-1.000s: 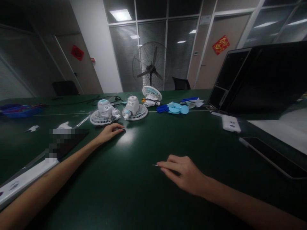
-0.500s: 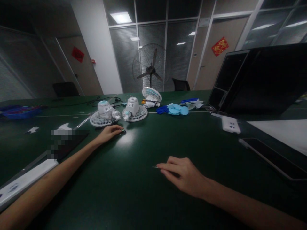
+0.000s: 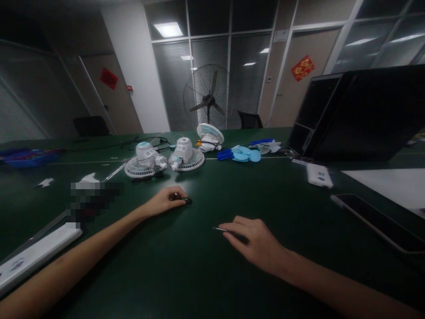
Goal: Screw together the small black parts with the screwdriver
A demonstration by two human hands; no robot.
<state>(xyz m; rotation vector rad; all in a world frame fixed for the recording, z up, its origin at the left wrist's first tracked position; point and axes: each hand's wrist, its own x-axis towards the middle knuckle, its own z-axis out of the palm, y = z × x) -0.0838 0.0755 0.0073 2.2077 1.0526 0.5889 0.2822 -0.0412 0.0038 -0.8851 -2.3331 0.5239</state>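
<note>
Over the left middle of the dark green table (image 3: 172, 270), my left hand (image 3: 162, 201) is closed. Its thumb and fingertips pinch a small dark part (image 3: 187, 200) with a hint of green, too small to name. My right hand (image 3: 255, 239) is closed round a slim metal-tipped tool (image 3: 219, 229), its silver tip pointing left toward the left hand. The fingers hide most of that tool's handle. Beyond the left hand, two white fan heads (image 3: 144, 159) (image 3: 186, 156) lie grille down, and a third fan head (image 3: 210, 136) leans behind them.
Light-blue fan blades (image 3: 247, 153) and blue gloves (image 3: 226, 154) lie at the back middle. On the right are a black monitor (image 3: 372, 115), a white box-like device (image 3: 318, 175) and a dark phone-like slab (image 3: 378, 219). A white bar (image 3: 40, 257) lies near my left forearm; a blue tray (image 3: 29, 158) sits far left.
My left hand has come right and nearer, away from the fan heads, with the small dark part in its fingers. The right hand with its tool has hardly moved.
</note>
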